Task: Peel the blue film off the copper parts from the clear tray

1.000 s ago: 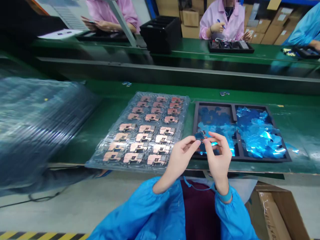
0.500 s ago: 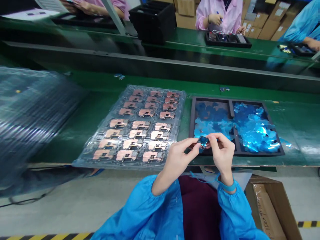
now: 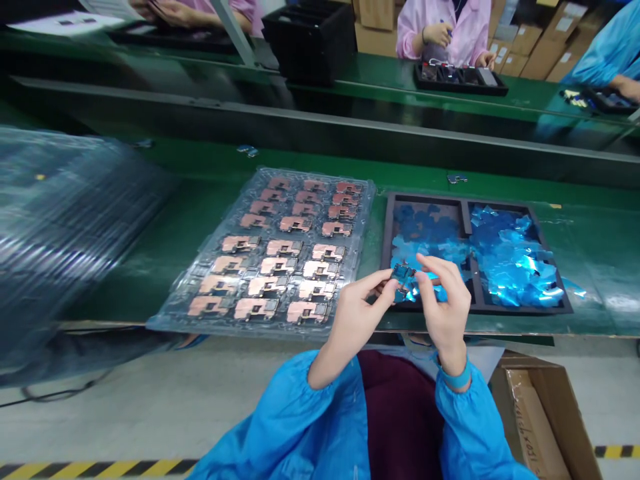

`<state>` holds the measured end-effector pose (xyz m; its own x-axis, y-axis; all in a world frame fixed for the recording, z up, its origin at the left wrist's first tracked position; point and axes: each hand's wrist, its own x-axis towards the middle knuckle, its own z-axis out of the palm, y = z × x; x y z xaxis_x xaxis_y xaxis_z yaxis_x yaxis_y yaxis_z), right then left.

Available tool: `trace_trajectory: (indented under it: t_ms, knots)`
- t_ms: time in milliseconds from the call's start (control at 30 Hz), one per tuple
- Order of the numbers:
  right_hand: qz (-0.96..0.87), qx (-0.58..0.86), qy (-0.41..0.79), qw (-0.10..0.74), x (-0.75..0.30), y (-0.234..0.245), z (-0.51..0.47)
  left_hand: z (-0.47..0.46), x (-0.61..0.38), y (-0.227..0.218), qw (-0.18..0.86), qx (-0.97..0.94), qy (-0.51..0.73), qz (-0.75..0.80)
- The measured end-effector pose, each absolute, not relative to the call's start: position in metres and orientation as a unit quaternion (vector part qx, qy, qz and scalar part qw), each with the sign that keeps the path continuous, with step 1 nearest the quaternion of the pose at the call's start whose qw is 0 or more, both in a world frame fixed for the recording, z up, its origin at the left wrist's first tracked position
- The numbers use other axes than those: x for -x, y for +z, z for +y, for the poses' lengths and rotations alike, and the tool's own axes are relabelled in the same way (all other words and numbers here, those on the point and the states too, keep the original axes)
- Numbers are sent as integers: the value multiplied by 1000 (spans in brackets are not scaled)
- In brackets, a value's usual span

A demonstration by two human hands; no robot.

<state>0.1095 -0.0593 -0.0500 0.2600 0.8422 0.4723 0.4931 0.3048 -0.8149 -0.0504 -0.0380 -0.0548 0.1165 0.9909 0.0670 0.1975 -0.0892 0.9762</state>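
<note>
Left hand (image 3: pixel 363 313) is partly closed, with thumb and index pinching a small blue part (image 3: pixel 401 273) at its left end. Right hand (image 3: pixel 443 313) is half curled, its fingertips (image 3: pixel 425 265) just right of the part; can't tell if they touch it. The part is held up between both hands, over the left compartment of a black tray (image 3: pixel 386 250).

Below the hands: blue sleeves (image 3: pixel 280 427), a blue wristband (image 3: pixel 456 379) on the right wrist, and a cardboard box (image 3: pixel 540 420) at lower right.

Both tray compartments hold blue film pieces (image 3: pixel 515 267). Just left of the hands is a clear blister tray (image 3: pixel 300 328) with copper parts (image 3: pixel 283 248) in rows, and a stack of clear trays (image 3: pixel 65 220) sits further left. Both black and blister trays rest on a green belt (image 3: pixel 590 313), with a loose blue piece (image 3: pixel 457 178) beyond them.

Far bench, top right: a co-worker in a pink smock (image 3: pixel 445 27) with hands at a black tray (image 3: pixel 460 79).
</note>
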Motion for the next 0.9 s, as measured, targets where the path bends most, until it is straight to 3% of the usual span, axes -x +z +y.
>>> trace_trajectory:
  t_ms: [133,300,567,900]
  knots:
    - [-648,556,-17,520,-107,-48,-60,-40,50,-54,505,-572,440,473]
    - [-662,528,-95,523,-106,-47,-59,-43,51,-43,590,-516,431,448]
    - [-702,503,-128,487,-109,-47,-65,-41,52,-44,700,-401,433,402]
    - [-752,462,-56,466,-107,-46,-71,-29,57,-47,782,-274,448,337]
